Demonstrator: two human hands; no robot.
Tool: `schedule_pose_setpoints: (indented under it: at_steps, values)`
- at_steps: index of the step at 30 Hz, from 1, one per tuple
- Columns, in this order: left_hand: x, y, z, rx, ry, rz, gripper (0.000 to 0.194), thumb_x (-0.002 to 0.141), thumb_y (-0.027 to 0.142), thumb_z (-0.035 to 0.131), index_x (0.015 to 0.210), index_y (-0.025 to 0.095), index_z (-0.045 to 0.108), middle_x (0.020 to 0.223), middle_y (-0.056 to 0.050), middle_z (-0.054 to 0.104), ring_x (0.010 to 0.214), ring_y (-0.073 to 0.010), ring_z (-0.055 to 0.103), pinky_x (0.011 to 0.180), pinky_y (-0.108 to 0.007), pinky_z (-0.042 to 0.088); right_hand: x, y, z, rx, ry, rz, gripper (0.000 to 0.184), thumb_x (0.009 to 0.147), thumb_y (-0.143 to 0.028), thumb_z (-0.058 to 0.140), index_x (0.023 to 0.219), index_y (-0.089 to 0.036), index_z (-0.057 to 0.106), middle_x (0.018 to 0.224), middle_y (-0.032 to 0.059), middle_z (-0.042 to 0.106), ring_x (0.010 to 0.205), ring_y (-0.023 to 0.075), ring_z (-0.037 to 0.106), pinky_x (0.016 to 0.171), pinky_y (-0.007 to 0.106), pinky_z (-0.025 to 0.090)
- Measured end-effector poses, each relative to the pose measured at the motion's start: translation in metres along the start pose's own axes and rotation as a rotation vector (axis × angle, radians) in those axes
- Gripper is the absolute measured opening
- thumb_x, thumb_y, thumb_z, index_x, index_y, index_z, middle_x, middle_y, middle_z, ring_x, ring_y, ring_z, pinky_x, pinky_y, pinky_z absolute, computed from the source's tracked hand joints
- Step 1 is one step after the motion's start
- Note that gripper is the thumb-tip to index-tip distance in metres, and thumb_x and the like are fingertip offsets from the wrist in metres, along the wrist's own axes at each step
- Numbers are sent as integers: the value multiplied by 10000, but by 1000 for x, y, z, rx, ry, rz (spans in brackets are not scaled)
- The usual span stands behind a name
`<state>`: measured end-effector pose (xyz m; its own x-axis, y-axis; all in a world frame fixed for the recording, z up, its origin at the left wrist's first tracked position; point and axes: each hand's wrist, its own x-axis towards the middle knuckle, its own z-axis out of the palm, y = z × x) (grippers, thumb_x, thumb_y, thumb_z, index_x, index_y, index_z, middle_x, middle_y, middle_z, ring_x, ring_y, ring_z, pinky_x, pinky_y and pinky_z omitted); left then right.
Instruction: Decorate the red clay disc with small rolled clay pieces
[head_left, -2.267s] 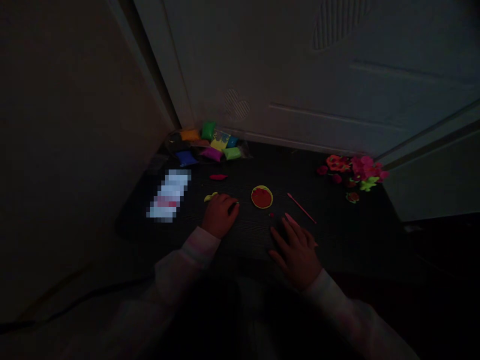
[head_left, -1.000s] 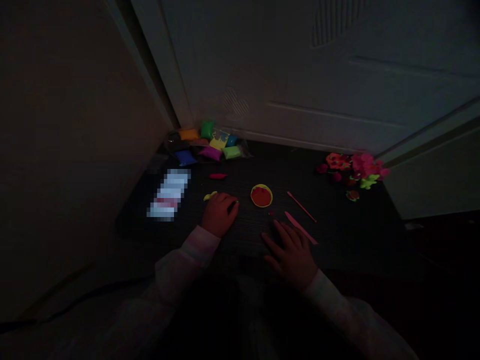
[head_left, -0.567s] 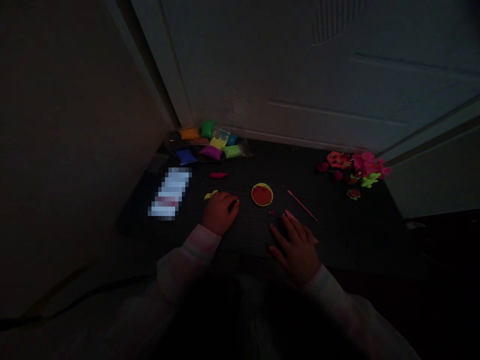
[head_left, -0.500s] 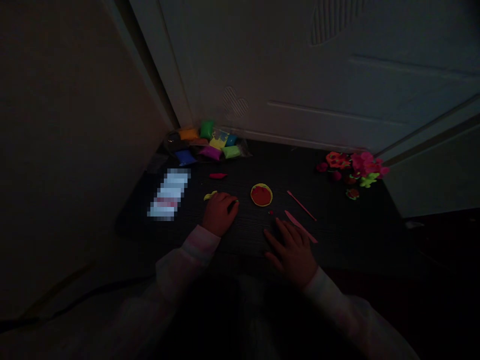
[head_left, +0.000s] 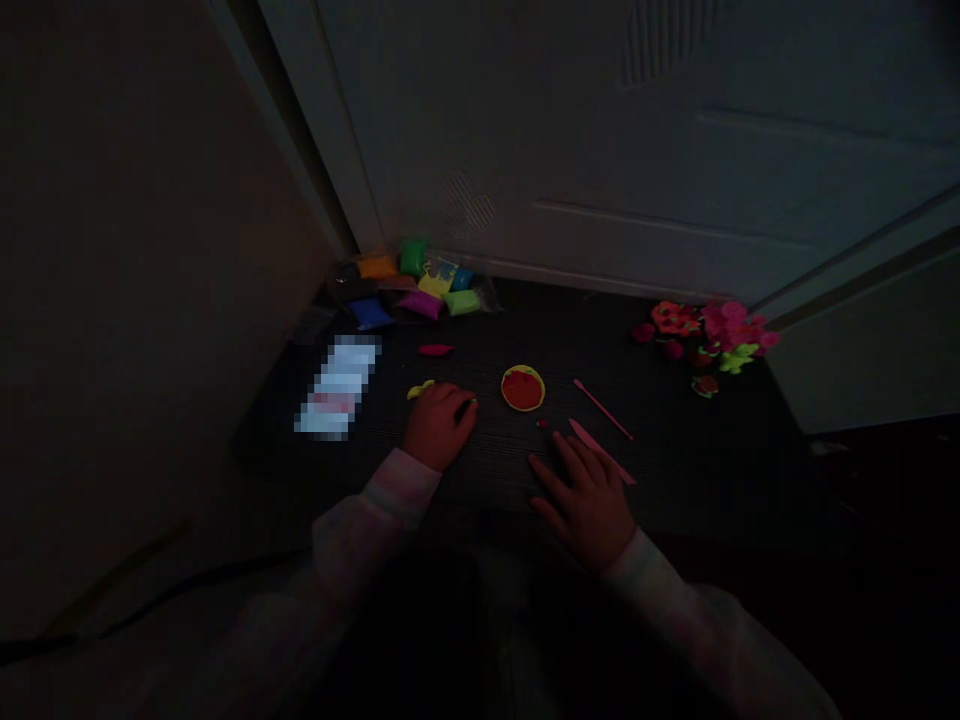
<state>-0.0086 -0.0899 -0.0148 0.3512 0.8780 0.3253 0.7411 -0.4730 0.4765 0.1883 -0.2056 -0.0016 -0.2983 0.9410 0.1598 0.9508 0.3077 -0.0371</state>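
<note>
My left hand [head_left: 439, 427] rests on the dark table with its fingers curled and the thumb drawn toward them. A tiny pale spot shows at its fingertips; whatever is inside is hidden. Yellow clay [head_left: 420, 390] pokes out just behind this hand. My right hand [head_left: 586, 503] lies with fingers spread, holding nothing, beside a pink plastic clay knife [head_left: 602, 452] that it partly covers. A small red-and-green bit [head_left: 541, 424] sits just beyond its fingertips. Between and beyond both hands is a round red clay disc [head_left: 523, 391] with a yellow rim.
A thin pink modelling tool [head_left: 604, 410] lies at right of the disc. Pink clay [head_left: 436, 350] lies farther back. Bagged coloured clay [head_left: 420, 303] stands at the back left, above a blurred bright rectangle [head_left: 339, 387]. Clay flowers [head_left: 726, 328] are at the back right.
My right hand has shifted slightly back and forth and now sits a little left of its first place, so more of the pink knife shows. My left hand stays put.
</note>
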Motion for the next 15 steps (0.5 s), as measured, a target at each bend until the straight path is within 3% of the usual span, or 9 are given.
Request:
schedule_pose_setpoints:
  at_steps: [15]
  values:
    - [0, 0, 1, -11, 6, -5, 170, 787, 239, 471, 843, 166, 614, 791, -53, 588, 782, -185, 526, 747, -346, 431, -1, 0, 1, -28, -12, 46, 434, 778, -447, 443, 1156, -243, 508, 1273, 134, 418, 1147, 273, 352, 888, 427, 277]
